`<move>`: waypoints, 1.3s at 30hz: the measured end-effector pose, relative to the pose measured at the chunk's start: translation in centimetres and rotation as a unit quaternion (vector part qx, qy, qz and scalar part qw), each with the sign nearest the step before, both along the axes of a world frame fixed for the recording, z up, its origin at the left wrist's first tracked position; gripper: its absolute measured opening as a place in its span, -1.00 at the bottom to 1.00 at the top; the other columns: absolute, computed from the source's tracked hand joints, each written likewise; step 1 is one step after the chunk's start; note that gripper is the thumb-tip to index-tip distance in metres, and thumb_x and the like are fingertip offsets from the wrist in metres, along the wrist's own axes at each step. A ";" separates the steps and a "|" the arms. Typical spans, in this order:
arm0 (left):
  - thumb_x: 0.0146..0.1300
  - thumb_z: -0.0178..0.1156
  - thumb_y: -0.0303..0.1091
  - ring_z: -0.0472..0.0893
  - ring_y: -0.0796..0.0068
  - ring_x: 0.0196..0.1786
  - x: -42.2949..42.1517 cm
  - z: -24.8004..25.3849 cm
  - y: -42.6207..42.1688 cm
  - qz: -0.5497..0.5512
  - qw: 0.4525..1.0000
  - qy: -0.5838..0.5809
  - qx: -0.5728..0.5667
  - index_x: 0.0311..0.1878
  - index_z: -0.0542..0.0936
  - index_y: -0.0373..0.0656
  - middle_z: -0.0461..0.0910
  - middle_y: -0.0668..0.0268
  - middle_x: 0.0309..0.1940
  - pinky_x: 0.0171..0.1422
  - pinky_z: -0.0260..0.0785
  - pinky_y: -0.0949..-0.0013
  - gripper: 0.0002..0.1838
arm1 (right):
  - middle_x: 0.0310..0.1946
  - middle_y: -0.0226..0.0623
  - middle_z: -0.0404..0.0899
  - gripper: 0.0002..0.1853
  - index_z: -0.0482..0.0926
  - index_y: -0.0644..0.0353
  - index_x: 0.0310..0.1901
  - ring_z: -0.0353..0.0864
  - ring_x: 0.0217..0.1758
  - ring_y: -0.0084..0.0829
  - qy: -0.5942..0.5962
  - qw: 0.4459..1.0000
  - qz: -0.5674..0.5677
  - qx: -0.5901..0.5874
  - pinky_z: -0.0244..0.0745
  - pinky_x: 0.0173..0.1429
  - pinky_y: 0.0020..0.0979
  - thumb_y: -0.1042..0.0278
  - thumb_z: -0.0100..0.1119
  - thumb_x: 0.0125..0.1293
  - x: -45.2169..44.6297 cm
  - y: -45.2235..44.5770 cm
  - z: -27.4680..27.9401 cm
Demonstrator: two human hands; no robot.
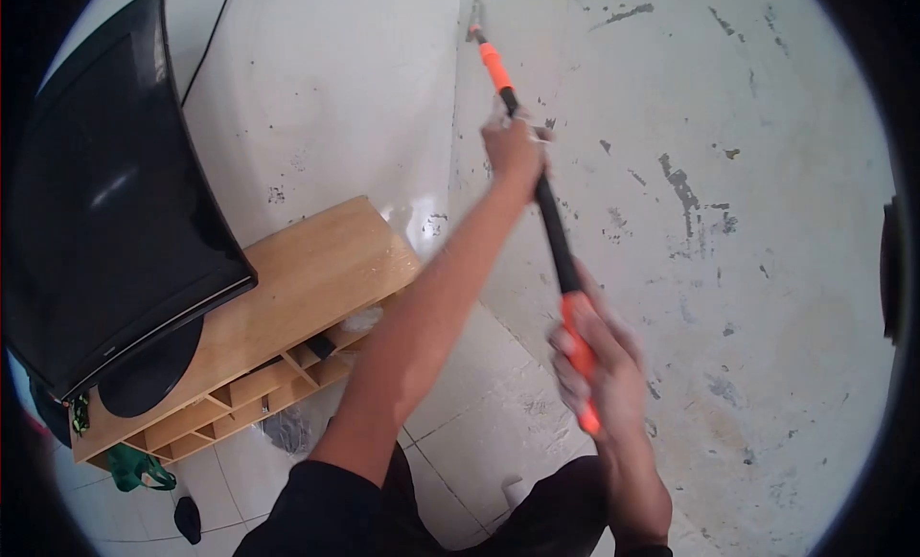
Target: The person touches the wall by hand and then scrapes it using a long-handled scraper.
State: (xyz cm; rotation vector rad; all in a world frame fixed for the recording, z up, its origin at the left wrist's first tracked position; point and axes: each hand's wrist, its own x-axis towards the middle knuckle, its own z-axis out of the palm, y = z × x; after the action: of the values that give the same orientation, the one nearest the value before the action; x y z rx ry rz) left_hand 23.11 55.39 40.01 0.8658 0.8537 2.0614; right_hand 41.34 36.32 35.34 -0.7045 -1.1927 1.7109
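A long-handled scraper (557,233) with a black shaft and orange sections slants up across the view. Its narrow metal head (475,21) is at the top, against or close to the pale wall (805,298); I cannot tell whether it touches. My left hand (516,153) is wrapped round the upper shaft, with whitish dust on its fingers. Lower down, my right hand (606,365) grips the orange end of the handle, slightly blurred. Grey patches of chipped paint mark the wall around both hands.
On the left, a black television (115,193) stands on a wooden TV stand (321,246) with open compartments. A black cable (209,49) hangs behind it. A green bag (137,469) and a dark shoe-like object (188,521) are by the stand on the tiled floor (446,480).
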 end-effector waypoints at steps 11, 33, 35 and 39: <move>0.58 -0.07 -0.35 0.36 0.54 -0.79 7.3 -0.3 -7.4 -0.058 0.998 -0.003 0.028 0.44 0.24 -0.19 0.51 0.22 -0.54 -0.80 0.21 0.39 -0.56 | -0.46 -0.33 0.42 -0.32 0.02 0.24 0.63 0.23 -0.73 -0.65 0.053 0.997 -0.048 -0.031 0.14 -0.73 -0.57 0.31 -0.01 0.59 5.6 -8.2 -0.8; 0.49 0.01 -0.35 0.39 0.50 -0.78 -2.1 8.4 0.7 -0.001 0.997 0.061 0.039 0.03 0.39 -0.15 0.54 0.20 -0.52 -0.76 0.28 0.31 -0.85 | -0.44 -0.39 0.42 -0.36 0.06 0.14 0.64 0.20 -0.70 -0.73 0.005 0.995 -0.010 0.099 0.12 -0.73 -0.62 0.23 -0.06 0.63 -2.9 0.2 4.6; 0.52 0.01 -0.31 0.39 0.53 -0.74 -4.1 9.3 0.2 -0.024 0.997 0.063 0.027 0.02 0.39 -0.10 0.55 0.21 -0.50 -0.73 0.27 0.35 -0.87 | -0.41 -0.40 0.44 -0.36 0.03 0.18 0.64 0.27 -0.65 -0.70 0.023 0.994 0.002 0.105 0.19 -0.67 -0.55 0.22 -0.10 0.65 -4.8 0.0 5.6; 0.53 0.05 -0.28 0.38 0.56 -0.74 -1.9 8.1 -1.5 -0.013 0.996 0.092 0.009 0.08 0.40 -0.09 0.54 0.23 -0.52 -0.72 0.25 0.37 -0.82 | -0.40 -0.39 0.44 -0.34 0.01 0.17 0.65 0.27 -0.66 -0.68 0.040 0.995 0.009 0.095 0.20 -0.66 -0.55 0.21 -0.07 0.64 -3.0 -2.3 4.6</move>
State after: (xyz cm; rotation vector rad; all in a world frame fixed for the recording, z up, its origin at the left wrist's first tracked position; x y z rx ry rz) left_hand 21.20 53.85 48.08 1.0836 0.9182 1.9924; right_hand 38.32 33.98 39.98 -0.5053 -1.2885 1.6002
